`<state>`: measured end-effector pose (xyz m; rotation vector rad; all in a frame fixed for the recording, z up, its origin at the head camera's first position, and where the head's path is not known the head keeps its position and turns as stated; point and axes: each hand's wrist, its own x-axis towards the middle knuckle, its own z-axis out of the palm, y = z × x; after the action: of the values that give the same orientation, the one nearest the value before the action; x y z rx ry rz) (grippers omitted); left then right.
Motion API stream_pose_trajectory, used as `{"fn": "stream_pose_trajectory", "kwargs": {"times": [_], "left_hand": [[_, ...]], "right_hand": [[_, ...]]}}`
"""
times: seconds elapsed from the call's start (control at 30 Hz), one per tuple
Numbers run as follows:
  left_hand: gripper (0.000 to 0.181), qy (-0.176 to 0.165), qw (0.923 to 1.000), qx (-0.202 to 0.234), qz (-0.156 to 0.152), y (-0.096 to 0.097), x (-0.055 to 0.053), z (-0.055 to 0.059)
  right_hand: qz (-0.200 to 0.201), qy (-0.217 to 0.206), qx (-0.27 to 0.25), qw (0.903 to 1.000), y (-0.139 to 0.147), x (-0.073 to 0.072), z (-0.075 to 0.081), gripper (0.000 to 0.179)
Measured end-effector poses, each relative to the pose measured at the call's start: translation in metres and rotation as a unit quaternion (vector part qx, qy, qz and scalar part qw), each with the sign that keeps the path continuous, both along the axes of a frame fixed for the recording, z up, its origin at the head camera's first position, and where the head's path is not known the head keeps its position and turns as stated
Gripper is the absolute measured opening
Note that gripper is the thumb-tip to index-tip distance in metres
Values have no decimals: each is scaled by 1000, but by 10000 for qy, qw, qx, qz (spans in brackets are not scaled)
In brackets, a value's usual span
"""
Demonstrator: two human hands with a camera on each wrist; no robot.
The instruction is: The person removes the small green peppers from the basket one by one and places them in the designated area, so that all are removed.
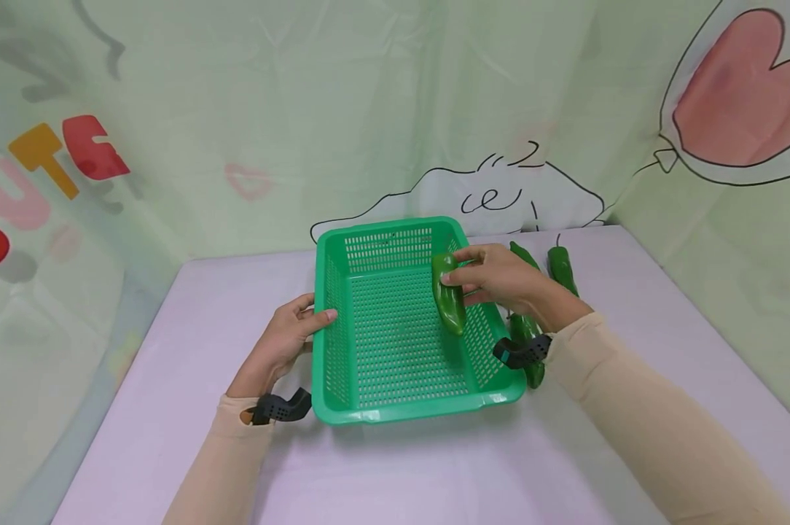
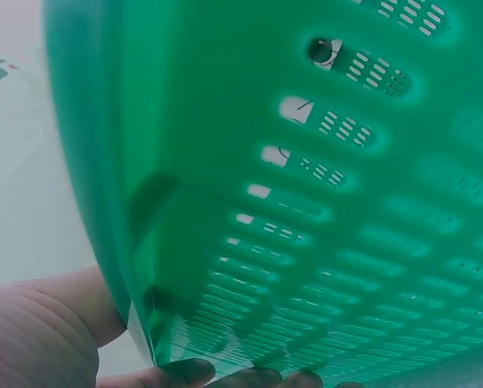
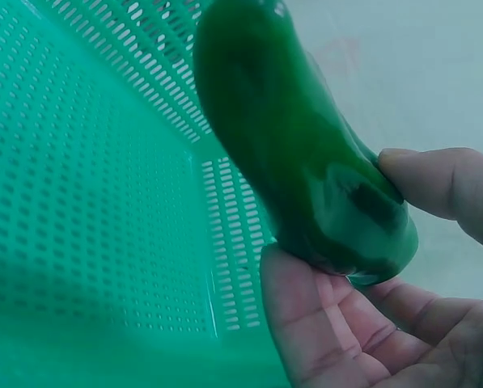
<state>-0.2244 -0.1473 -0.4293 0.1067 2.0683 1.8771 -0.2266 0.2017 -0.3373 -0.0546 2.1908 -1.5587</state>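
Observation:
A green plastic basket (image 1: 408,335) with slotted walls is tilted towards me over the table. My left hand (image 1: 288,332) grips its left rim, thumb inside and fingers behind the wall; the left wrist view shows those fingers (image 2: 188,372) against the slotted outside. Over the basket's right side, my right hand (image 1: 493,277) pinches a glossy green pepper (image 1: 449,295) between thumb and fingers. Up close in the right wrist view, the pepper (image 3: 306,153) stands at a slant. No other pepper shows inside the basket.
More green peppers lie on the pale table (image 1: 605,408) to the basket's right: one (image 1: 562,268) with a stem towards the back, another (image 1: 535,374) beside the basket wall, partly hidden by my right wrist. A printed cloth wall (image 1: 270,109) stands behind the table.

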Motion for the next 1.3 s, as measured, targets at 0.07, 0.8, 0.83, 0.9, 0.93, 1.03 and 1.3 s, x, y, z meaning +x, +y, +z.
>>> {"fn": "stream_pose_trajectory", "kwargs": {"times": [0.07,0.8,0.83,0.9,0.93,1.03,1.3], "left_hand": [[61,3,10000,7,-3,0,0,0],[63,96,9999,-100,20,-1,1,-1],[63,104,9999,-111,16,-1,1,-1],[62,87,9999,-125,24,-1,1,-1],[62,77,9999,-132,45,0,1,-1],[62,91,9998,-150,34,0,1,-1],[60,34,10000,-63,29,0,1,0]], "right_hand": [[-60,26,47,10000,4,2,1,79],[-365,238,178,9989,58,22,-2,81],[-386,241,219,9987,61,23,-3,81],[-416,257,304,9983,67,25,-3,81],[-438,255,344,9981,70,26,-3,81],[-489,251,415,9976,79,30,-5,82],[-575,215,423,9972,103,36,-16,83]]}}
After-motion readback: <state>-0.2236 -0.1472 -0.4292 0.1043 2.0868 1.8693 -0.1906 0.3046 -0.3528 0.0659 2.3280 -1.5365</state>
